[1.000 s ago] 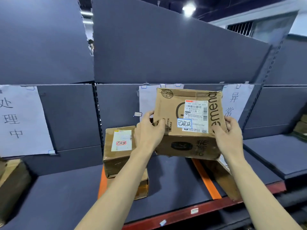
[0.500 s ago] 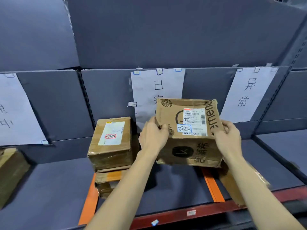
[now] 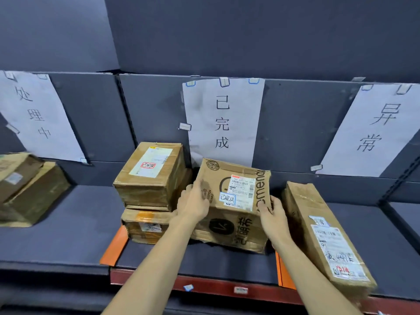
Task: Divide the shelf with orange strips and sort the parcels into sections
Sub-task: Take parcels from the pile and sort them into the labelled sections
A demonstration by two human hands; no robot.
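1. A dark shelf (image 3: pixel 68 235) carries the parcel (image 3: pixel 234 205) between two orange strips (image 3: pixel 114 246).
2. Left hand (image 3: pixel 193 204) fingers curl around its left edge.
3. Right hand (image 3: pixel 272 212) fingers grip its right edge.

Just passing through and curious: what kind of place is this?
Probably a parcel sorting or storage room. Taped cardboard parcels with shipping labels sit on a dark shelf, split by orange strips, under handwritten paper signs.
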